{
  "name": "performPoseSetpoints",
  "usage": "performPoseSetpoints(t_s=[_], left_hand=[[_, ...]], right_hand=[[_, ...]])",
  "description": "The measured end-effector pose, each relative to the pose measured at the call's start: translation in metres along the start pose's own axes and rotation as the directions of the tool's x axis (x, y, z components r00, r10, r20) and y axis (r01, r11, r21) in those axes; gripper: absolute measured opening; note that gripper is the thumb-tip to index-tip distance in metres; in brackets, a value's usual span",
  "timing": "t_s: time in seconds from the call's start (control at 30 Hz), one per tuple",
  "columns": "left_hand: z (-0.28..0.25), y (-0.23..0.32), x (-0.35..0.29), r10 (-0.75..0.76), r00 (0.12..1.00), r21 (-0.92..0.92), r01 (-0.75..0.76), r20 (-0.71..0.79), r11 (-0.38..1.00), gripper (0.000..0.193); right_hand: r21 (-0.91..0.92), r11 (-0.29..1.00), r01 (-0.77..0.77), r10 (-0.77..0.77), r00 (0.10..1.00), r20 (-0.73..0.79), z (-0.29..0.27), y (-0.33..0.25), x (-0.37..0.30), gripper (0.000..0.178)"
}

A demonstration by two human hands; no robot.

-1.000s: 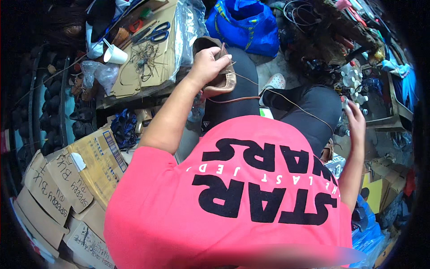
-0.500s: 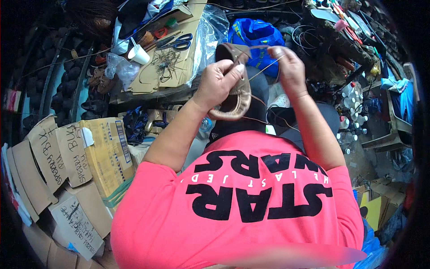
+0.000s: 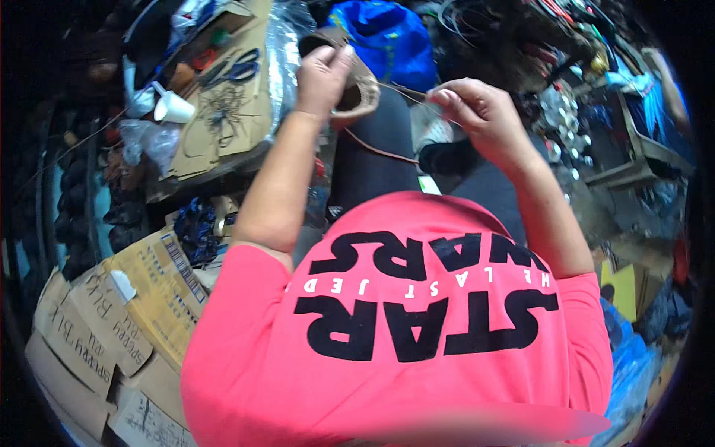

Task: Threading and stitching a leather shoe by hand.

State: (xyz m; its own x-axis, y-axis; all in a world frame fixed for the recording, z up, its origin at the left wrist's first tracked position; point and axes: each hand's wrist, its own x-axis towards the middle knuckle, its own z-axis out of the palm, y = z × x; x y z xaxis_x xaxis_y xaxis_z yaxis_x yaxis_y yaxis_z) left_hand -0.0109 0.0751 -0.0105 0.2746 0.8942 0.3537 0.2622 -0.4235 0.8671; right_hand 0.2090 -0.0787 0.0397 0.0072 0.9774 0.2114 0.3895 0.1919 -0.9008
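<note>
A brown moccasin-like shoe upper (image 3: 363, 83) is above my dark-trousered lap, its opening partly hidden by my fingers. My left hand (image 3: 322, 80) is closed round its side. To the right, my right hand (image 3: 480, 110) is closed in a pinch, thumb against forefinger. A thin tan lace (image 3: 408, 92) runs from the shoe upper to those fingertips, fairly taut. A second brown lace strand (image 3: 380, 151) hangs from the shoe in a loose curve over my lap.
On the left, a board with cardboard sheets (image 3: 257, 30) bears blue-handled scissors (image 3: 244, 65), a white cup (image 3: 173, 109) and a tangle of thread scraps (image 3: 223, 115). A blue bag (image 3: 387, 45) lies beyond the shoe. Several bottles (image 3: 558, 119) stand right; cardboard boxes (image 3: 160, 279) are lower left.
My left hand has moved away from my body with the shoe upper. My right hand has drawn the lace rightward, so the hands are farther apart. The whole view has shifted.
</note>
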Motion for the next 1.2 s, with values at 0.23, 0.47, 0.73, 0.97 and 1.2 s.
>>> performPoseSetpoints(t_s=[0.23, 0.47, 0.73, 0.97, 1.2], left_hand=[[-0.024, 0.029, 0.004, 0.173, 0.978, -0.052, -0.18, -0.12, 0.982, 0.026], [-0.051, 0.045, -0.022, 0.14, 0.975, 0.014, -0.14, -0.169, 0.99, 0.024], [-0.068, 0.059, -0.047, 0.028, 0.995, -0.073, -0.021, 0.091, 0.997, 0.021], [-0.027, -0.011, -0.045, 0.057, 0.924, 0.486, -0.25, 0.377, 0.837, 0.033], [-0.021, -0.008, -0.048, -0.041, 0.99, 0.462, -0.026, 0.133, 0.887, 0.044]], right_hand=[[-0.171, 0.904, -0.392, 0.42, 0.89, 0.177, -0.085, -0.04, -0.087, 0.021], [-0.65, 0.646, -0.4, 0.729, 0.577, 0.369, -0.097, -0.027, -0.15, 0.025], [-0.735, 0.678, 0.022, 0.068, 0.993, 0.093, -0.069, 0.04, -0.119, 0.022], [0.534, 0.795, -0.288, 0.484, 0.832, -0.271, -0.185, 0.063, -0.144, 0.023], [0.968, 0.209, 0.14, 0.179, 0.968, -0.178, -0.194, 0.019, -0.127, 0.033]])
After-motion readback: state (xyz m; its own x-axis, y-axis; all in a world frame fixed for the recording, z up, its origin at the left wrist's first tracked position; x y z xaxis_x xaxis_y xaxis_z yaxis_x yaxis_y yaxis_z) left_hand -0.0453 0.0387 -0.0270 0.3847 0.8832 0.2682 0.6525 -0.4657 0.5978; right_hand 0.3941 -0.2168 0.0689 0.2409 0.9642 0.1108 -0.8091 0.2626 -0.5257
